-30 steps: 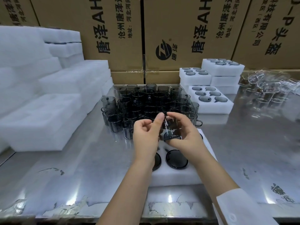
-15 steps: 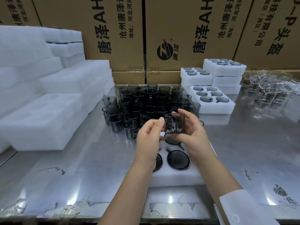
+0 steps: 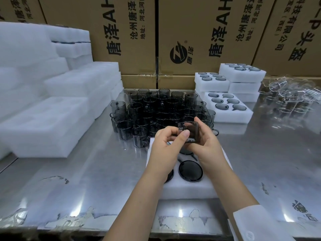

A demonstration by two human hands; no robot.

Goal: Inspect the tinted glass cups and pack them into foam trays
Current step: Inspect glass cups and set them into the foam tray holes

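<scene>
Head view: one tinted glass cup (image 3: 190, 132) was held up between both hands, lifted clear of the foam tray (image 3: 189, 190) lying under the wrists. The left hand (image 3: 165, 146) pinched the cup's near-left edge with thumb and fingertips. The right hand (image 3: 208, 148) had its fingers curled round the opposite wall. The cup sat tilted, not upright; which way its mouth faced could not be told.

Just under the right palm, a seated cup (image 3: 190, 170) showed as a dark disc in its pocket. Two more discs were partly hidden, one beneath the left wrist and one beneath the held cup. Beyond the fingertips stood the unpacked cups (image 3: 156, 108), crowded together on the steel table (image 3: 86, 171). Filled trays (image 3: 227, 108) lay beyond and to the right of the right hand. Empty foam stacks (image 3: 45, 126) lay well apart to the left of the left hand.

Judgement: step in hand was inspection of this cup, with the tray partly packed. The next move calls for righting the cup to match the seated ones, finding a free pocket (hidden by the hands here), lining the handle with its notch, then pressing down evenly.
</scene>
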